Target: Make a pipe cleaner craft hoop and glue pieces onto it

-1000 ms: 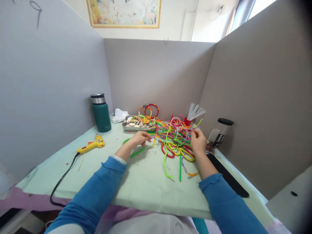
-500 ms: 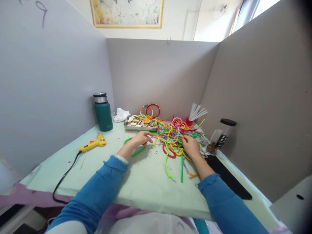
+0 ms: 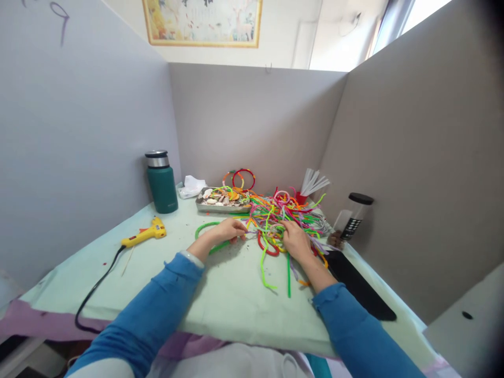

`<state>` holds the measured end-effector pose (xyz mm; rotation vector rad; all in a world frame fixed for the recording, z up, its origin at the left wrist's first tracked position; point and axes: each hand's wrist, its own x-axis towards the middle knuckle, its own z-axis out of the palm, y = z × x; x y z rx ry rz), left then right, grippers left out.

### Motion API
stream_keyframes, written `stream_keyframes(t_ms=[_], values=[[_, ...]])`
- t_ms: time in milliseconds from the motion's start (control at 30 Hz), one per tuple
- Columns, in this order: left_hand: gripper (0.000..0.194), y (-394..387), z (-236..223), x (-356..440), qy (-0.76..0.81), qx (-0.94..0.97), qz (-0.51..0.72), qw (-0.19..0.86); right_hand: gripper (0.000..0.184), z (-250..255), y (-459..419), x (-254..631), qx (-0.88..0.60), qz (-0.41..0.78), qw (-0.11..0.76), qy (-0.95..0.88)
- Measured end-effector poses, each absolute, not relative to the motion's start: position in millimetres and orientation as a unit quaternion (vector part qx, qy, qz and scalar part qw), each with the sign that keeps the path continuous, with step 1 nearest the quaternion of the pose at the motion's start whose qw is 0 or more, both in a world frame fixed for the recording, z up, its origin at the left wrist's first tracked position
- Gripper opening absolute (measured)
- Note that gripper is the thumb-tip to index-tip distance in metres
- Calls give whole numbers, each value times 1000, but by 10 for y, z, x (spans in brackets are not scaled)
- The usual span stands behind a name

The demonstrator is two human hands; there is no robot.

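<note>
A tangled pile of coloured pipe cleaners (image 3: 283,218) lies on the pale green table cover (image 3: 220,294). My left hand (image 3: 228,230) rests at the pile's left edge, fingers curled and pinched on a pale strand, beside a green loop (image 3: 205,229). My right hand (image 3: 294,240) lies on the pile's near side, fingers curled into the strands; what they grip is not clear. Both sleeves are blue.
A metal tray of shells (image 3: 223,198) and coloured rings (image 3: 244,178) stand at the back. A green flask (image 3: 161,181), a yellow glue gun (image 3: 145,234) with black cord, white sticks in a red cup (image 3: 311,186), a black-lidded jar (image 3: 350,218) and a black strip (image 3: 354,283) lie around. Grey partitions enclose three sides.
My right hand has moved left, from the pile's right side to its near middle. My left hand has stayed at the pile's left edge.
</note>
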<state>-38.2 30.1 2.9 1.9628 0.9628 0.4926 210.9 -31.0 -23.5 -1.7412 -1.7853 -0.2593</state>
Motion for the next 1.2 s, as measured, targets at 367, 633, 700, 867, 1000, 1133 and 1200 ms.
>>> stream_keyframes(t_ms=[367,633,700,867,1000,1133,1200], values=[[29,129,69,-301,393,847,173,314,37,-47,-217,2194,-702,-183,411,-551],[30,159,29,-297,391,845,169,324,45,-30,151,2755,-766,-81,392,-503],[31,172,13,-299,389,847,170,320,40,-47,188,2720,-748,-83,389,-532],[29,167,11,-301,389,851,168,310,30,106,47,2595,-750,-145,398,-508],[26,134,55,-286,394,852,184,293,34,293,-164,2367,-661,-257,498,-500],[26,114,113,-248,427,786,284,345,34,193,-273,1850,-539,-188,481,-665],[34,116,126,-234,421,710,318,466,32,60,-285,1580,-485,-142,442,-741]])
